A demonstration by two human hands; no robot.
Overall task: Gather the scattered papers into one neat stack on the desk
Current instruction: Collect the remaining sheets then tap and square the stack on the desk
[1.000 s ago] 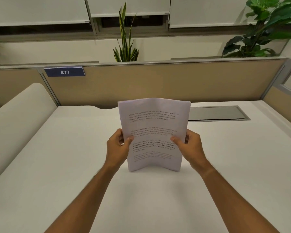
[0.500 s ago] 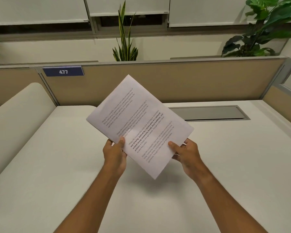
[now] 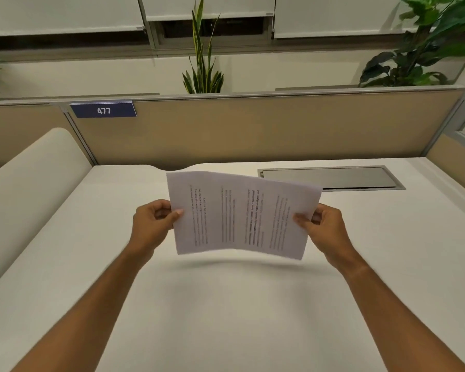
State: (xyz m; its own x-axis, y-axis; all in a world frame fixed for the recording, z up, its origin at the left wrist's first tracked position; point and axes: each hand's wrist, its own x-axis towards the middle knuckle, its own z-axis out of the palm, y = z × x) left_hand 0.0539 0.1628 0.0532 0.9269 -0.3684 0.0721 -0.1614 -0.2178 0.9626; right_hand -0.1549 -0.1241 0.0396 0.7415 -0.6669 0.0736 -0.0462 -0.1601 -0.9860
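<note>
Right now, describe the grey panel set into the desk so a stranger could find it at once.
Start at the tan partition along the back of the white desk. Just in front of it, right of the papers held in both hands, lies the grey panel. It is the only dark, recessed rectangle, flush with the desktop.

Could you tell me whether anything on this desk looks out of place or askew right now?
Nothing stands out. The papers are held landscape above the desk between the left hand and right hand, sagging slightly; no loose sheets show.
</note>
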